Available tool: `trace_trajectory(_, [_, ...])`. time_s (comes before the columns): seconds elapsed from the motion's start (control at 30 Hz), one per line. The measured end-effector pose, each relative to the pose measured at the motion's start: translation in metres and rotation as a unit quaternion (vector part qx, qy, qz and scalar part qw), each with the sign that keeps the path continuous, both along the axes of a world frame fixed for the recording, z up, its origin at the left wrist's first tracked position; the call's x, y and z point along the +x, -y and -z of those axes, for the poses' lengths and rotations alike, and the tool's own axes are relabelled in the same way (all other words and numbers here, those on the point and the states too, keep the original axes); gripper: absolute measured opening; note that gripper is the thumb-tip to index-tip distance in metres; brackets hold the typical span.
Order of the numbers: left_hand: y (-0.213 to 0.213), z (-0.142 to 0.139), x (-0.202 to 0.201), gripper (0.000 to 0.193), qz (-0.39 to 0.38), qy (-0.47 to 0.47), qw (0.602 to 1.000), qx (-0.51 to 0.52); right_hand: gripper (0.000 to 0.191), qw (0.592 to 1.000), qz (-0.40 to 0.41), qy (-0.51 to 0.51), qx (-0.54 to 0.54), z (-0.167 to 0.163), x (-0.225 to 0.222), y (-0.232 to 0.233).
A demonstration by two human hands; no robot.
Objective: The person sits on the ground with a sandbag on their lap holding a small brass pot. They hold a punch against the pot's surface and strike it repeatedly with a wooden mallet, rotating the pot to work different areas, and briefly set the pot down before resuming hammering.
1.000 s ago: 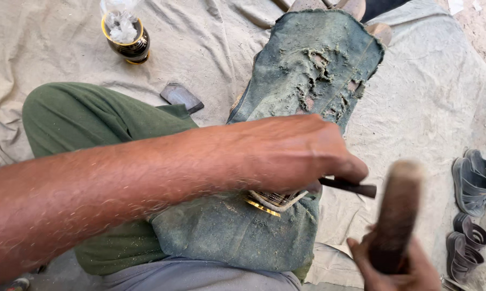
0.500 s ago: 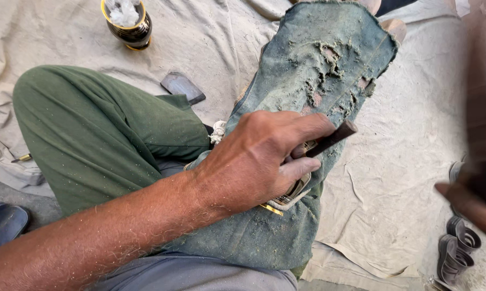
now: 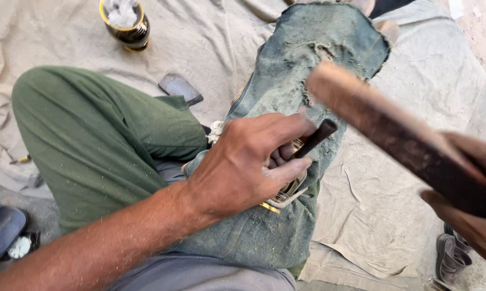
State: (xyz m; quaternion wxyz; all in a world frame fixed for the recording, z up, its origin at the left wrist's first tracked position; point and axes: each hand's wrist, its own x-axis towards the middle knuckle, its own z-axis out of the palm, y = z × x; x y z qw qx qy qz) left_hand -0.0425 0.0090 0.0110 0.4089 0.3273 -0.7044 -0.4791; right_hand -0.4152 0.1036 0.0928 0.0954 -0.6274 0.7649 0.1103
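Observation:
My left hand (image 3: 248,161) grips a dark metal chisel (image 3: 314,138), its butt end sticking out up and to the right. Beneath the hand lies a small pale carved piece with a brass-coloured edge (image 3: 287,193), resting on a dusty green cloth (image 3: 307,59) spread over my leg. My right hand (image 3: 472,210) at the right edge is closed round a long wooden mallet (image 3: 383,132), blurred, with its head just above and right of the chisel's end. The carved piece is mostly hidden by my left hand.
My bent knee in green trousers (image 3: 97,140) fills the left. A dark jar with white contents (image 3: 125,21) stands at the top left on a beige ground sheet (image 3: 210,37). A flat dark stone (image 3: 180,89) lies beside the knee. Dark sandals (image 3: 452,257) are at the lower right.
The mallet has swung in from the right edge toward the chisel's end. My left hand has kept its grip on the chisel, which now points up and to the right.

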Motion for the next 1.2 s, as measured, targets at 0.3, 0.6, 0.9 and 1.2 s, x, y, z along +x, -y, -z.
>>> trace_trajectory(0.3, [-0.016,-0.003,-0.003,0.031,-0.075,-0.030,0.992,0.101,0.032,0.998,0.047,-0.031,0.030,-0.007,-0.032,0.022])
trace_trajectory(0.6, [-0.026,-0.006,-0.010,0.026,-0.116,-0.042,0.990,0.063,0.036,0.996,-0.045,-0.077,0.016,0.025,-0.068,0.063])
trace_trajectory(0.9, [-0.007,-0.008,-0.013,0.030,-0.024,0.014,1.000,0.001,0.045,0.998,-0.052,0.018,0.039,0.001,-0.019,0.038])
trace_trajectory(1.2, [-0.008,-0.017,-0.013,0.033,-0.029,0.024,0.999,0.010,0.057,0.995,-0.059,0.056,0.060,-0.020,-0.003,0.051])
